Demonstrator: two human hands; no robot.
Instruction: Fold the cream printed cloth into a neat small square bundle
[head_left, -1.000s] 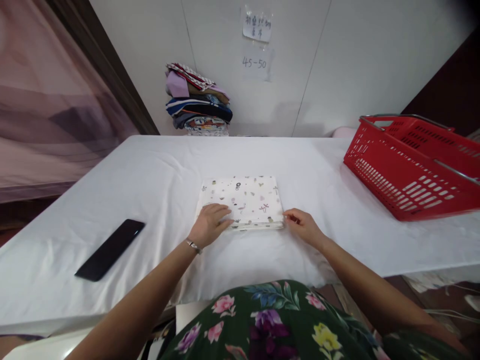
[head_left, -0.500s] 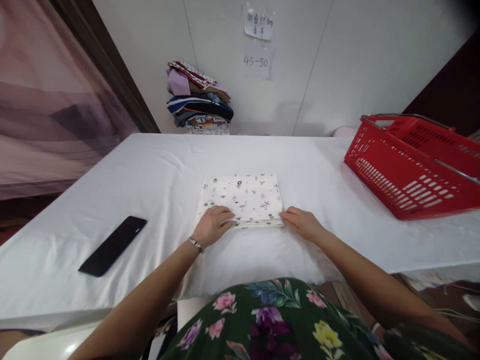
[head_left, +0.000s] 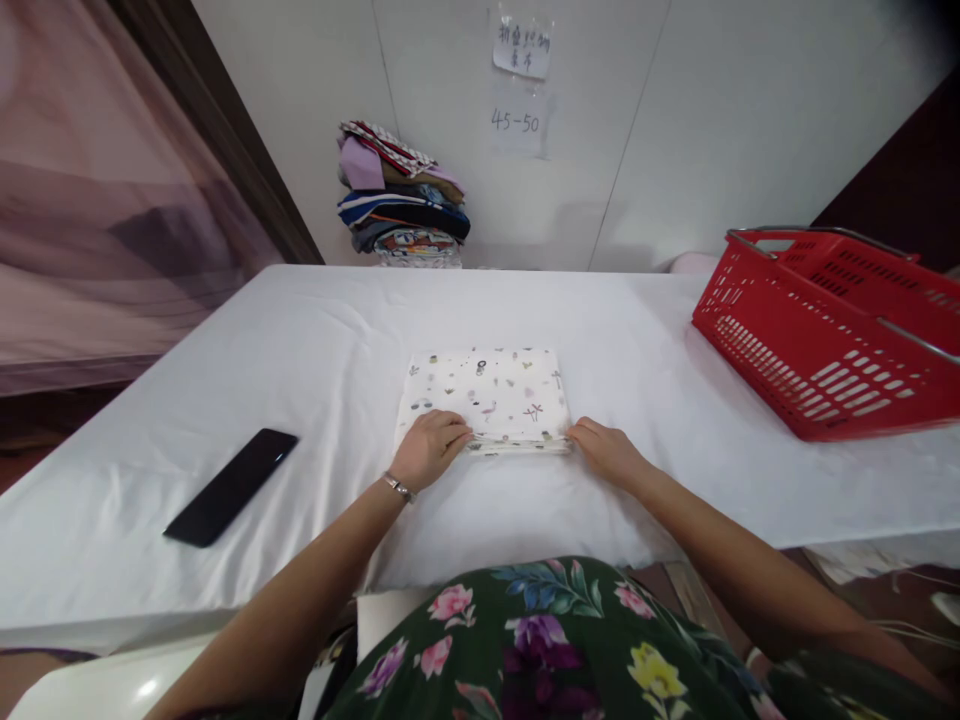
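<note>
A white cloth (head_left: 499,390) with small printed figures lies folded into a flat, layered rectangle in front of me. My left hand (head_left: 431,447) is closed at its near left part, thumb and fingers pinching the layers of the front edge. At the near right corner, my right hand (head_left: 606,450) pinches the same cloth between thumb and fingertips. Several folded layers show along the front edge between my hands. The cloth's near left corner is hidden under my left hand.
A white-covered table (head_left: 300,330) bears everything. To the left lies a black phone (head_left: 232,487); on the right stands a red plastic basket (head_left: 840,350). A stack of folded fabrics (head_left: 405,200) is at the back against the wall, under paper signs (head_left: 521,50).
The fingers of both hands have closed more tightly on the cloth's front edge, and its upper layers look slightly lifted there. The whole view has shifted a little.
</note>
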